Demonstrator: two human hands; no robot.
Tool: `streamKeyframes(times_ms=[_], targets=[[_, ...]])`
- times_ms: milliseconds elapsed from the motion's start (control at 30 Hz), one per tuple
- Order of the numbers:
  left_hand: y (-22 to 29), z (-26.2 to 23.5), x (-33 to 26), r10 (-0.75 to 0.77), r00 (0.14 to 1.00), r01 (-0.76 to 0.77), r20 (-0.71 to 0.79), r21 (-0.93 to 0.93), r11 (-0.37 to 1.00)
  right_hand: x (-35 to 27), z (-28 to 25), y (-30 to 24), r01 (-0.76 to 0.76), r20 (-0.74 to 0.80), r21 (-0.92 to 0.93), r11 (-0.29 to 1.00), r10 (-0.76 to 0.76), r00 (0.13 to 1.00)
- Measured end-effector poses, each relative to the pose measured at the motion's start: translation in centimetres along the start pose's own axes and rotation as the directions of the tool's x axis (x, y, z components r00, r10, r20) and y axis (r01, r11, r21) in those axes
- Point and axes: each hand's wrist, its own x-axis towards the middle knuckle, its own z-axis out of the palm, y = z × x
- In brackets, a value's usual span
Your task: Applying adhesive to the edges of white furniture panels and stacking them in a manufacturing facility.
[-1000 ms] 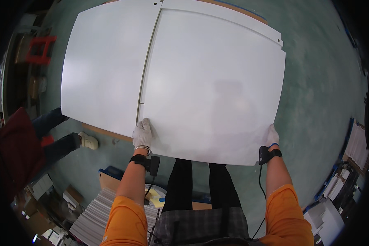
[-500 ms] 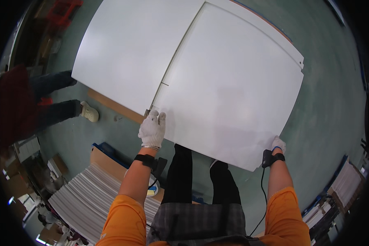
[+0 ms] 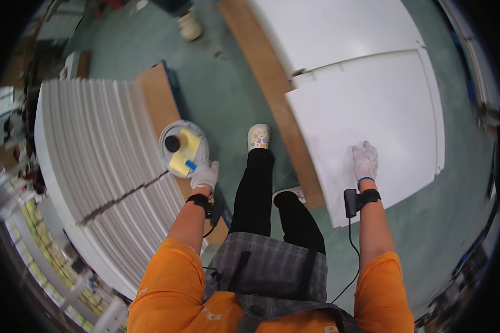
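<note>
My left hand (image 3: 204, 176), in a white glove, is at the near right rim of a round whitish tub (image 3: 204, 145). Its fingers look apart, close to a small blue object (image 3: 190, 165), and I see nothing clearly gripped. On the tub lie a yellow sheet or cloth (image 3: 191, 145) and a dark-topped jar (image 3: 173, 144). My gloved right hand (image 3: 365, 161) rests on a large white panel (image 3: 394, 105), its fingers stretched out and holding nothing. A second white panel (image 3: 339, 28) adjoins it at the far side.
Brown board (image 3: 272, 94) sticks out under the white panels. On my left, many white panels (image 3: 100, 133) stand packed on edge on a brown-topped pallet (image 3: 158, 94). A co-worker's shoe (image 3: 189, 26) is on the green floor at the far left. Cables hang from both my wrists.
My view has turned left. My left hand has left the panel's edge and moved to the tub. My right hand has gone from the panel's corner onto its top.
</note>
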Motion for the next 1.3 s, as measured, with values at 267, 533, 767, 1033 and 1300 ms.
streamKeyframes(times_ms=[267,533,767,1033,1300], targets=[[-11.2,2.8,3.6,-0.293,0.945,0.232,-0.145,-0.337,0.913,-1.8,6.3,-4.6,-0.081,0.259,-0.172,0.982,0.125,0.958],[-19.1,7.4,11.4,-0.531,0.842,0.491,0.094,-0.542,0.682,-1.7,7.6,-3.7,-0.093,0.137,-0.392,0.915,0.158,0.978],[-18.2,12.6,16.3,-0.618,0.760,0.579,0.200,-0.639,0.506,-1.9,8.1,-3.9,-0.076,0.189,-0.410,0.909,0.166,0.968],[-17.0,12.7,16.1,-0.628,0.778,0.437,-0.020,-0.700,0.564,-1.8,7.6,-3.5,-0.086,0.190,-0.427,0.900,0.182,0.965],[-19.8,13.0,13.4,-0.478,0.878,0.111,-0.023,-0.962,0.251,-0.7,7.7,-2.2,-0.087,0.225,-0.493,0.866,0.224,0.948]])
